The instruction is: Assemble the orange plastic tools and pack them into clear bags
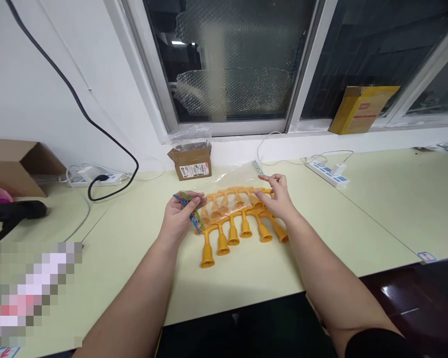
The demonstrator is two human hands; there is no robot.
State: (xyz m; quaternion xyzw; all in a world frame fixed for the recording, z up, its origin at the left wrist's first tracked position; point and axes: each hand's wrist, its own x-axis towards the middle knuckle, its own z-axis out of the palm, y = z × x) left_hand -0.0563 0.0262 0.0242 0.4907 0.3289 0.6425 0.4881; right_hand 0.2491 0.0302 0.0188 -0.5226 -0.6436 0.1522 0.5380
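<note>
My left hand is closed, pinching a colourful printed strip at the left end of a clear plastic bag. The film stretches rightward over the table. Under or inside it lies a row of yellow plastic bell-shaped pieces on a curved bar; I cannot tell which. Nearer to me, a similar yellow row of bell-shaped pieces points its flared ends towards the table's front. My right hand hovers at the bag's right side, thumb and forefinger apart, close to the second printed end.
A small open cardboard box stands by the window. Power strips with cables lie at the back right and left. A larger carton and a black object are at the left. A yellow box leans on the sill.
</note>
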